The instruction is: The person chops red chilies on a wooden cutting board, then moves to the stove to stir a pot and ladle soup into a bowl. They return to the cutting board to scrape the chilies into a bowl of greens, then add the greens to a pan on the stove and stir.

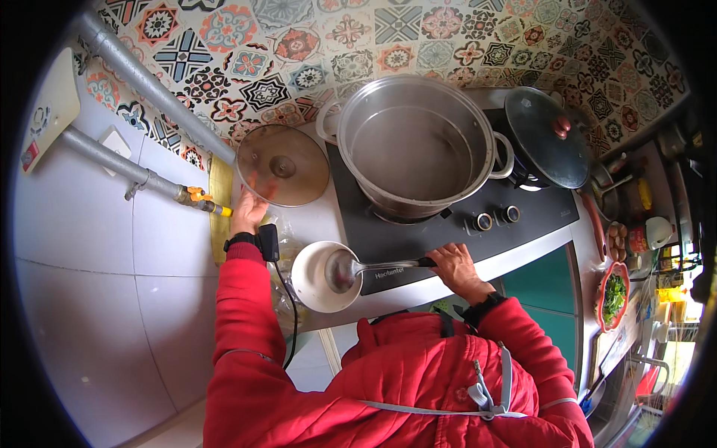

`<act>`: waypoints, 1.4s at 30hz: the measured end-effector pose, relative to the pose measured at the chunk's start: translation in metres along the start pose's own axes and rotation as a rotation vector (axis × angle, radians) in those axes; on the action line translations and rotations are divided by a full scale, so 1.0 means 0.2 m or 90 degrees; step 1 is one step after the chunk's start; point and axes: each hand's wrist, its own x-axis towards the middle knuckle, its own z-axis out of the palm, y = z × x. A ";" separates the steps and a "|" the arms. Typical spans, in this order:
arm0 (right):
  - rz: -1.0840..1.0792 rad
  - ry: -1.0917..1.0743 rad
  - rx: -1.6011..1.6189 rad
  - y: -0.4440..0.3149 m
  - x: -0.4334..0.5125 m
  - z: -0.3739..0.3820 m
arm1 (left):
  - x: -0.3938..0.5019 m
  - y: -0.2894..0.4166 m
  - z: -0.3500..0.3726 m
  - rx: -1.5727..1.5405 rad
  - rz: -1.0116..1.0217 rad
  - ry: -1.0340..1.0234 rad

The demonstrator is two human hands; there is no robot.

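My left hand (250, 207) is at the near left rim of a glass pot lid (302, 154); some fingers show through the glass, and how firmly they grip it I cannot tell. The lid is tilted near the tiled wall. My right hand (456, 269) is closed on the dark handle end of a metal ladle (392, 264). The ladle's bowl rests in a white bowl (308, 285) at the counter's front left. Behind them, a large two-handled steel pot (386, 193) with liquid inside stands uncovered on the left burner.
A wok with a glass lid (543, 151) sits on the right burner. Stove knobs (482, 222) face me. A gas pipe with a yellow valve (199, 194) runs at left. Eggs (617, 235) and a red-rimmed dish of chopped greens (614, 297) are at right.
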 end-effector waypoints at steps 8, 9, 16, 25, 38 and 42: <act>-0.003 0.056 0.126 -0.09 -0.21 -0.25 | -0.23 -0.08 0.02 0.004 -0.022 0.039; 0.020 0.055 0.151 -0.10 -0.24 -0.30 | -0.28 -0.08 0.01 0.000 -0.039 0.080; 0.254 -0.081 0.569 -0.16 -0.48 -0.90 | -0.69 -0.09 0.07 0.037 0.090 0.194; 0.153 0.130 0.268 0.01 -0.13 -1.42 | -1.40 -0.50 0.45 0.541 -0.067 -0.242; -0.088 0.055 -0.420 0.14 0.42 -1.23 | -1.43 -0.97 -0.11 0.113 -0.181 0.042; -0.011 -0.024 -0.399 0.12 0.46 -1.21 | -1.37 -1.00 -0.09 0.084 -0.148 0.058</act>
